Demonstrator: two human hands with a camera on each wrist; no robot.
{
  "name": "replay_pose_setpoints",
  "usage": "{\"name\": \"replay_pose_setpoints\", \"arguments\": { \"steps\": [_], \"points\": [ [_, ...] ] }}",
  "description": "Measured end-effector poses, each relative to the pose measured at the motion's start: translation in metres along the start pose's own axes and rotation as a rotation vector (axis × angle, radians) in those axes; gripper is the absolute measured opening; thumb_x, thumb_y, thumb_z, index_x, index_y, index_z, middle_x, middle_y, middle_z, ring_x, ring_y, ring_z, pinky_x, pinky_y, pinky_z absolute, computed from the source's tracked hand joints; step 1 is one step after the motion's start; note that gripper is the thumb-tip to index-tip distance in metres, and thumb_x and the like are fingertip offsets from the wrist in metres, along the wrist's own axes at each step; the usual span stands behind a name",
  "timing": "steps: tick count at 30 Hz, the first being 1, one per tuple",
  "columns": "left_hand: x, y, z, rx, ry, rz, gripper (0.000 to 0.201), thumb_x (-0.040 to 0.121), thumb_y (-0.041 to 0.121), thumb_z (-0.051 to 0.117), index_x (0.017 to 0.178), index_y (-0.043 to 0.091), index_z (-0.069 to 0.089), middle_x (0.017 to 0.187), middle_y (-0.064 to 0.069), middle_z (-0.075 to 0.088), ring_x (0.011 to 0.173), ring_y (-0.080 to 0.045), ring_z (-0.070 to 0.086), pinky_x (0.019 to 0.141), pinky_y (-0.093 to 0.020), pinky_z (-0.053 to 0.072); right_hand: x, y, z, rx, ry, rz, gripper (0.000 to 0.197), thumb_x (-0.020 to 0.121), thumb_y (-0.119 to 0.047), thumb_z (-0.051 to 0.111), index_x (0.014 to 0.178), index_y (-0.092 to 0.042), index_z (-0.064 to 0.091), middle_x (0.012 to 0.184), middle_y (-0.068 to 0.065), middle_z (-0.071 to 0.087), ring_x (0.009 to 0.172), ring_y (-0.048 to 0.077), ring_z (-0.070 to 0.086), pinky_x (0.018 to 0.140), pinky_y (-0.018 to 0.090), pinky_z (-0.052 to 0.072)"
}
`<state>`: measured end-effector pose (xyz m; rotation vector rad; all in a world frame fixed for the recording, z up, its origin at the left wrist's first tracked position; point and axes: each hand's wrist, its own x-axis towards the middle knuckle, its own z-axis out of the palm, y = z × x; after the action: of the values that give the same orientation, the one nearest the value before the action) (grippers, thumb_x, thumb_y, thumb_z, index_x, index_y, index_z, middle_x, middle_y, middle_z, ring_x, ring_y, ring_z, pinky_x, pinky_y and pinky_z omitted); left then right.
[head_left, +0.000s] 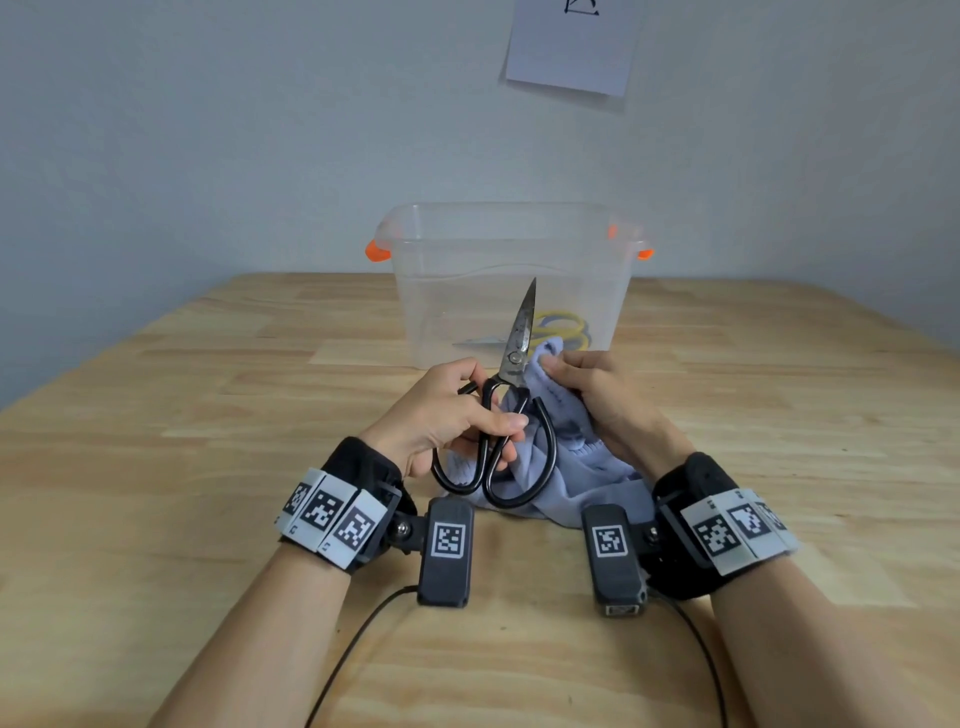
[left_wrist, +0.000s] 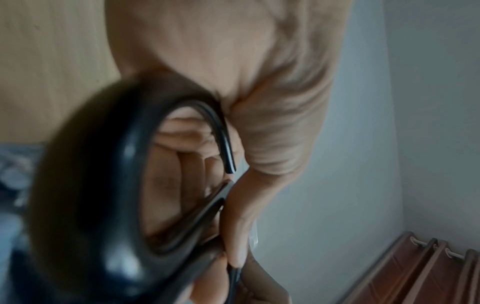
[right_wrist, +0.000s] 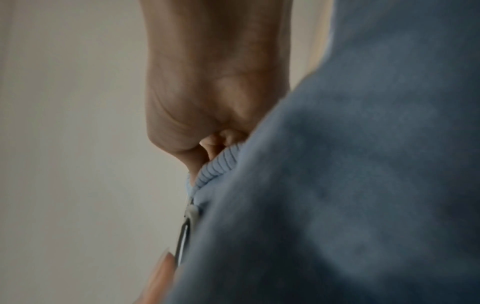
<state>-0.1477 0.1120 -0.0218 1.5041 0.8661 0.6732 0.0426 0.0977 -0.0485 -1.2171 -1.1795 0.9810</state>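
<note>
Over the near part of the table (head_left: 156, 467): scissors (head_left: 511, 364) at left, cloth (head_left: 571, 467) at right, touching. Behind both, on the table, a bin (head_left: 467, 291) with rings (head_left: 563, 325) inside. Higher, on the wall (head_left: 208, 130), a paper sheet (head_left: 571, 47).

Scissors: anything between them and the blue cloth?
Nothing visible. The left hand grips the scissors by the handles, and the blue cloth, pinched by the right hand, lies right against them.

In front of the bin (head_left: 467, 291) I see the scissors (head_left: 514, 358): dull, speckled metal blades and glossy black handle loops. The cloth (head_left: 576, 467) there is soft pale-blue knit with a ribbed hem. The bin is clear, smooth plastic; the counter (head_left: 208, 415) under it is matt pale wood.
</note>
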Motion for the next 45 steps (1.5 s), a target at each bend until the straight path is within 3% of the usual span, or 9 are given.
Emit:
{"name": "replay_pose_setpoints", "arguments": {
  "steps": [7,12,16,18,25,31,36,42,45],
  "points": [
    [0.0,0.0,-0.001,-0.019,0.004,-0.012,0.036,0.08,-0.009,0.072,0.084,0.01,0.043,0.071,-0.025,0.068,0.051,-0.029,0.065,0.048,-0.034,0.055,-0.003,0.001,0.001,0.007,-0.077,-0.037,0.036,0.093,-0.028,0.066,0.087,0.008,0.064,0.074,0.015,0.064,0.067,0.019,0.062,0.063,0.025,0.05],
    [0.0,-0.001,0.002,-0.009,0.006,-0.009,0.037,0.08,-0.01,0.072,0.085,0.011,0.042,0.071,-0.026,0.067,0.05,-0.029,0.065,0.048,-0.035,0.056,-0.005,0.0,0.001,-0.067,-0.071,-0.062,0.024,0.08,-0.026,0.075,0.08,-0.003,0.069,0.076,0.008,0.067,0.072,0.012,0.062,0.068,0.018,0.05],
    [-0.002,-0.002,0.003,0.027,-0.042,-0.003,0.038,0.08,-0.01,0.072,0.08,0.01,0.04,0.072,-0.027,0.064,0.051,-0.029,0.064,0.047,-0.034,0.055,-0.003,0.0,0.006,-0.164,-0.014,-0.073,0.063,0.078,-0.045,0.078,0.087,0.015,0.062,0.076,0.024,0.061,0.071,0.022,0.054,0.068,0.034,0.043],
    [-0.002,-0.002,0.003,0.042,-0.052,0.001,0.038,0.081,-0.009,0.072,0.081,0.011,0.04,0.073,-0.028,0.063,0.051,-0.029,0.064,0.047,-0.034,0.055,-0.004,-0.002,0.007,-0.216,-0.025,-0.101,0.078,0.075,-0.054,0.075,0.088,0.02,0.056,0.071,0.018,0.054,0.066,0.022,0.046,0.062,0.034,0.036],
    [-0.001,-0.004,0.003,0.055,-0.056,0.001,0.039,0.081,-0.009,0.072,0.082,0.011,0.039,0.071,-0.026,0.063,0.053,-0.029,0.065,0.047,-0.034,0.055,-0.01,-0.007,0.008,-0.34,0.018,-0.209,0.056,0.093,-0.026,0.068,0.065,0.019,0.047,0.06,0.01,0.031,0.051,0.013,0.025,0.046,0.02,0.02],
    [0.0,-0.002,0.003,0.054,-0.047,-0.007,0.038,0.08,-0.008,0.073,0.082,0.011,0.04,0.071,-0.024,0.064,0.053,-0.028,0.065,0.049,-0.035,0.056,-0.005,-0.004,0.007,-0.328,0.055,-0.172,0.045,0.094,-0.014,0.065,0.056,-0.004,0.043,0.054,0.002,0.026,0.047,0.007,0.022,0.046,0.021,0.019],
    [-0.001,-0.001,0.001,0.035,-0.039,-0.009,0.038,0.08,-0.01,0.072,0.08,0.01,0.04,0.069,-0.022,0.064,0.049,-0.027,0.063,0.047,-0.034,0.055,-0.003,-0.006,0.002,-0.361,0.178,-0.219,0.046,0.095,-0.015,0.063,0.055,-0.008,0.041,0.048,-0.002,0.027,0.046,0.009,0.023,0.045,0.023,0.02],
    [-0.001,-0.001,0.001,0.03,-0.033,0.0,0.037,0.079,-0.01,0.072,0.079,0.01,0.041,0.069,-0.022,0.066,0.049,-0.027,0.064,0.048,-0.034,0.056,-0.005,-0.007,0.001,-0.372,0.117,-0.154,0.039,0.095,-0.014,0.061,0.064,0.006,0.052,0.057,0.009,0.038,0.054,0.015,0.033,0.046,0.023,0.026],
    [0.0,-0.002,0.0,0.041,-0.03,-0.001,0.036,0.079,-0.009,0.073,0.078,0.009,0.042,0.07,-0.023,0.066,0.051,-0.027,0.064,0.05,-0.036,0.057,-0.007,-0.006,0.002,-0.356,0.092,-0.099,0.024,0.094,-0.009,0.062,0.086,0.013,0.069,0.065,0.022,0.057,0.059,0.01,0.047,0.048,0.015,0.035]
  ]
}}
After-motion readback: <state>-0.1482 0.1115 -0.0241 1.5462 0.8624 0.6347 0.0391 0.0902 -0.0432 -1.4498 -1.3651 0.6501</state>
